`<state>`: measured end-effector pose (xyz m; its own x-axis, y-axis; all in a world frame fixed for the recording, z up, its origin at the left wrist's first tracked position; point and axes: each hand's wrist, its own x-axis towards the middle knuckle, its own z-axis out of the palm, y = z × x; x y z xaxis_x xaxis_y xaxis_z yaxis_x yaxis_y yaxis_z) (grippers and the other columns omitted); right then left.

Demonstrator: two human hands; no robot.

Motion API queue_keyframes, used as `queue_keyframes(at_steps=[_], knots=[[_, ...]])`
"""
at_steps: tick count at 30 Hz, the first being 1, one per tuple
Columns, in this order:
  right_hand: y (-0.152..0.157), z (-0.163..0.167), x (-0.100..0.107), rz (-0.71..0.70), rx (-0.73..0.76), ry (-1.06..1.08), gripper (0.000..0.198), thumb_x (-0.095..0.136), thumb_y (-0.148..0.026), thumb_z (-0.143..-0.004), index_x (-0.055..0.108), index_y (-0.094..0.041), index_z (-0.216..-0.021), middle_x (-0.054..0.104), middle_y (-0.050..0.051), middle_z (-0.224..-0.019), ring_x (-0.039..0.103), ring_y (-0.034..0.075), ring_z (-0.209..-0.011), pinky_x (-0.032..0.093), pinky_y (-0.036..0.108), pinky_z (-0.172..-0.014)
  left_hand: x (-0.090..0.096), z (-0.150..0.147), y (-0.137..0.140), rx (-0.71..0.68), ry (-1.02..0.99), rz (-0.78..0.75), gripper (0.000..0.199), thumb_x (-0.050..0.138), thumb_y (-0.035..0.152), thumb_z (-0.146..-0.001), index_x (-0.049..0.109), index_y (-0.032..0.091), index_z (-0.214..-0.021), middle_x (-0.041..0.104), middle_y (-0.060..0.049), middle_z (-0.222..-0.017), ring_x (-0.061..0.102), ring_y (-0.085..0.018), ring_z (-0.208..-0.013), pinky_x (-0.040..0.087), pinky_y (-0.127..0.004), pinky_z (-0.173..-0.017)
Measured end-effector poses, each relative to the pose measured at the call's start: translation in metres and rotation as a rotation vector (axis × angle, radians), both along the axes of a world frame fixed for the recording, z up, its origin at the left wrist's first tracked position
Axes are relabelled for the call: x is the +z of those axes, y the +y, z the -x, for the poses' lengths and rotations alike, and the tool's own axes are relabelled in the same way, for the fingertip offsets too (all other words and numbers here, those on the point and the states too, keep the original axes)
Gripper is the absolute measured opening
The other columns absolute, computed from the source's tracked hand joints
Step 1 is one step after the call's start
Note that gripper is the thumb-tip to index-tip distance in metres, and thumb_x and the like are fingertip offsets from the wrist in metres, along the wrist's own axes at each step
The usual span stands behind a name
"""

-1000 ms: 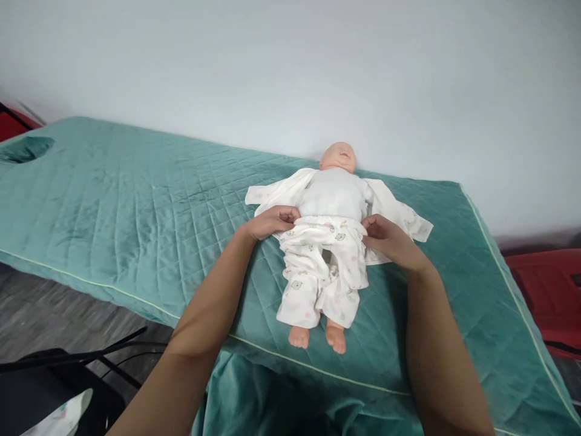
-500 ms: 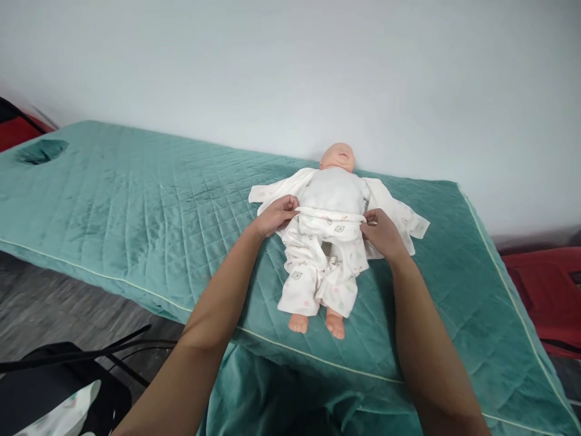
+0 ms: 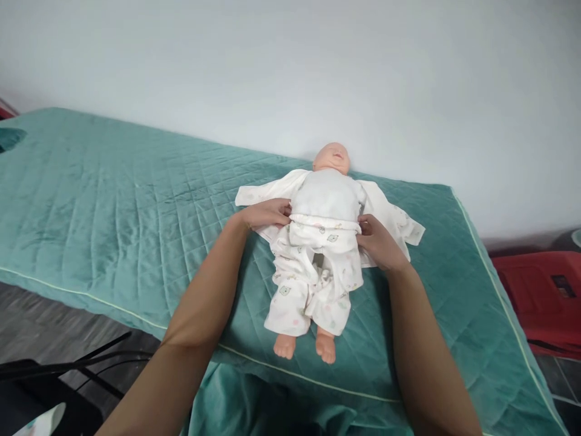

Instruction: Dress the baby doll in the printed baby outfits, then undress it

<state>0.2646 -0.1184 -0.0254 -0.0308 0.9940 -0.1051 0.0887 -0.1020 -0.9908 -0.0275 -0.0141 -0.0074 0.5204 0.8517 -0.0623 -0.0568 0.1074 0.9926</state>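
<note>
Patterned white trousers (image 3: 299, 266) are on the legs of a baby doll (image 3: 327, 194), which lies on its back on a bed with a green quilted cover (image 3: 136, 212). Their waistband sits at the doll's waist, below its pale top, and the cloth bunches in folds over the thighs. The left hand (image 3: 267, 213) pinches the waistband at one side, the right hand (image 3: 380, 243) at the other, fingers closed on the fabric. Both bare feet (image 3: 325, 346) stick out of the cuffs. Under the doll, a white jacket (image 3: 385, 212) is spread open, sleeves out to either side; its head is near the wall (image 3: 290, 72)
</note>
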Motion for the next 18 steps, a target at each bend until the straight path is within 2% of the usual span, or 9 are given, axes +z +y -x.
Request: queue_keyframes(at_steps=[2,3,6,13,18], knots=[[-0.002,0.003,0.004,0.028,-0.023,0.063,0.038,0.065,-0.019,-0.065,0.049,-0.028,-0.098,0.058,-0.005,-0.081,0.051,0.014,-0.065,0.04,0.026,-0.057,-0.003,-0.001,-0.003,-0.153,0.013,0.058,0.038,0.073,0.005,-0.054,0.069,0.017,-0.09,0.071,-0.002,-0.073,0.065,-0.014,-0.063,0.046,-0.021,-0.056],[-0.003,0.004,0.006,0.04,-0.035,0.083,0.038,0.065,-0.02,-0.064,0.049,-0.029,-0.098,0.057,-0.005,-0.08,0.049,0.013,-0.062,0.037,0.026,-0.055,-0.003,-0.001,-0.004,-0.186,0.001,0.079,0.037,0.074,0.006,-0.055,0.069,0.016,-0.09,0.072,-0.003,-0.075,0.065,-0.014,-0.064,0.047,-0.021,-0.057],[-0.005,0.006,0.011,0.055,-0.077,0.128,0.041,0.068,-0.025,-0.064,0.048,-0.029,-0.099,0.057,-0.005,-0.079,0.045,0.012,-0.057,0.033,0.026,-0.051,-0.004,-0.002,-0.004,-0.193,-0.044,0.124,0.031,0.077,0.008,-0.059,0.067,0.015,-0.088,0.073,-0.005,-0.081,0.066,-0.014,-0.068,0.049,-0.022,-0.061],[-0.004,0.008,0.01,0.037,-0.128,0.197,0.044,0.075,-0.028,-0.063,0.049,-0.03,-0.099,0.058,-0.005,-0.077,0.048,0.013,-0.058,0.033,0.026,-0.05,-0.011,0.001,-0.001,-0.223,-0.118,0.135,0.028,0.082,0.015,-0.064,0.066,0.016,-0.087,0.072,-0.004,-0.083,0.067,-0.014,-0.069,0.053,-0.025,-0.065],[-0.006,0.008,0.01,0.032,-0.133,0.2,0.043,0.076,-0.028,-0.064,0.052,-0.029,-0.099,0.061,-0.005,-0.078,0.048,0.012,-0.056,0.032,0.026,-0.049,-0.013,0.002,-0.001,-0.25,-0.089,0.104,0.035,0.084,0.021,-0.067,0.066,0.017,-0.097,0.072,-0.005,-0.088,0.069,-0.016,-0.075,0.054,-0.027,-0.069]])
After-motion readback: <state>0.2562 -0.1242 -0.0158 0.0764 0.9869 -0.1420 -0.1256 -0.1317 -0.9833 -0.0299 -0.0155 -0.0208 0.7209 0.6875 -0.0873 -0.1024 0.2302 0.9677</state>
